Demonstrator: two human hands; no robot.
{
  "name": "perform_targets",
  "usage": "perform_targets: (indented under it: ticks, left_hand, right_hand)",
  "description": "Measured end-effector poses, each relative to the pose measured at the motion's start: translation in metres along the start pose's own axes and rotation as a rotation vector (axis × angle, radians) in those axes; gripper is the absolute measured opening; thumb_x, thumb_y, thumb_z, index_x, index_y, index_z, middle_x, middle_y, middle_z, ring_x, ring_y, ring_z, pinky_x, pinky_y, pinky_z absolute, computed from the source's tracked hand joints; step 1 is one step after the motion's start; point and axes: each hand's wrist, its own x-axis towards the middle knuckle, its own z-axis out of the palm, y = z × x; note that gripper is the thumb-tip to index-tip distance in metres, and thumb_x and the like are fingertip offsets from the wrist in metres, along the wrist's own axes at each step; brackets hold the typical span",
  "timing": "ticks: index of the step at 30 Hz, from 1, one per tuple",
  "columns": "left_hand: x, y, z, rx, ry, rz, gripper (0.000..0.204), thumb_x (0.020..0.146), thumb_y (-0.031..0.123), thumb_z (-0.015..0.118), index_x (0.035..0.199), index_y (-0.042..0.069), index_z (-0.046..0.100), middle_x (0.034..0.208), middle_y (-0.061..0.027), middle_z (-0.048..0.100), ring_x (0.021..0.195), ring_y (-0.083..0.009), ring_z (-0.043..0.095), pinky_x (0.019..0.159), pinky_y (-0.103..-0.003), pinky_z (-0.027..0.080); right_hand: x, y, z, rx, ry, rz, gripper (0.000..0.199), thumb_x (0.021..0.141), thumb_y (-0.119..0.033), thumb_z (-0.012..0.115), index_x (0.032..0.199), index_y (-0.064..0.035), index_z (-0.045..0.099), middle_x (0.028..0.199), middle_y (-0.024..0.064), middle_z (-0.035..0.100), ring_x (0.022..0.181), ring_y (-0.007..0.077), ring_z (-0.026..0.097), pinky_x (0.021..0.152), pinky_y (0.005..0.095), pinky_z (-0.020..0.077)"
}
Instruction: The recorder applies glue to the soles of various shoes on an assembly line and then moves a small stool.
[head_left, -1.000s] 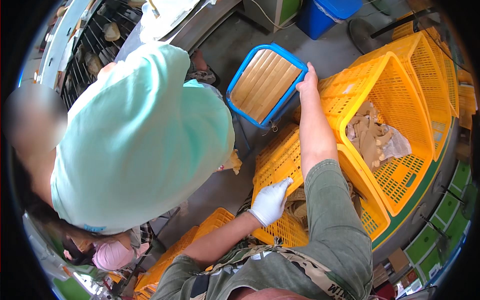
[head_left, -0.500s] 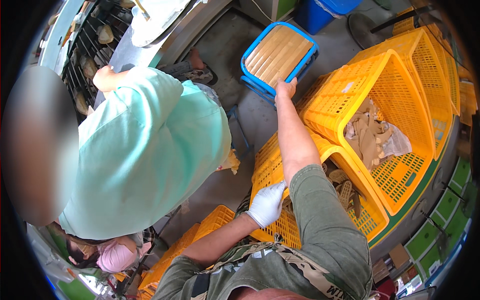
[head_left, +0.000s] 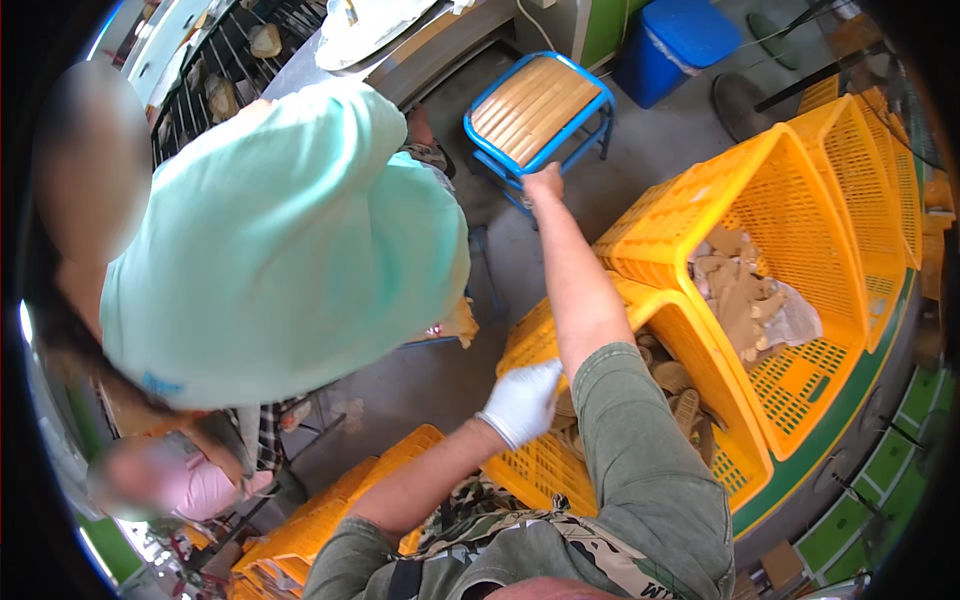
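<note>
My right hand (head_left: 543, 185), bare and closed, grips the near edge of a stool (head_left: 535, 105) with a blue metal frame and a slatted bamboo seat. The stool is held out at the far end of my arm. My left hand (head_left: 520, 404) wears a white glove and is bent closed beside my right sleeve, in front of the nearest yellow crate (head_left: 735, 425). Its fingertips are partly hidden, so I cannot make out what it holds, if anything. Inside that crate lie brown shoe soles (head_left: 687, 408).
Another yellow crate (head_left: 660, 215) beyond holds brown cut pieces (head_left: 735, 290) and clear plastic. A person in a teal shirt (head_left: 290, 250) is close on my left. A blue bin (head_left: 670, 50) stands behind the stool. More yellow crates (head_left: 310, 515) lie at lower left.
The stool has shifted left with my right hand, and its legs show more on the right. My gloved left hand has moved slightly left. The teal-shirted person's hand is now hidden.
</note>
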Motion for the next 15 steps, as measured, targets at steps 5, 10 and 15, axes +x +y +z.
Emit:
perform_targets:
  ticks: [5, 10, 15]
  left_hand:
    - [-0.013, 0.019, -0.004, 0.242, 0.03, -0.09, 0.043, 0.081, 0.013, 0.066, 0.124, 0.008, 0.058, 0.101, -0.0216, 0.068, 0.089, -0.0414, 0.066, 0.078, -0.049, 0.054]
    - [-0.059, 0.036, 0.01, 0.587, 0.226, -0.22, 0.048, 0.076, 0.02, 0.071, 0.121, 0.004, 0.062, 0.121, -0.0204, 0.065, 0.111, -0.0377, 0.061, 0.093, -0.047, 0.049]
    - [-0.223, 0.161, 0.108, 0.422, 0.703, -0.099, 0.053, 0.075, 0.017, 0.076, 0.124, 0.003, 0.06, 0.133, -0.0198, 0.059, 0.124, -0.0379, 0.054, 0.104, -0.045, 0.043]
  right_hand:
    - [-0.161, -0.03, -0.056, -0.137, -0.158, -0.442, 0.049, 0.081, -0.016, 0.065, 0.124, 0.0035, 0.052, 0.118, 0.0299, 0.063, 0.112, 0.0447, 0.061, 0.098, 0.0483, 0.0501]
    - [-0.338, 0.074, -0.165, 0.067, -0.194, -1.054, 0.059, 0.073, -0.023, 0.074, 0.124, 0.0043, 0.059, 0.09, 0.0242, 0.067, 0.085, 0.0363, 0.067, 0.079, 0.0438, 0.0534]
    - [-0.465, 0.234, -0.331, -0.004, -0.566, -0.97, 0.054, 0.079, -0.025, 0.074, 0.123, 0.0039, 0.061, 0.101, 0.0219, 0.069, 0.087, 0.0302, 0.071, 0.082, 0.0398, 0.0546]
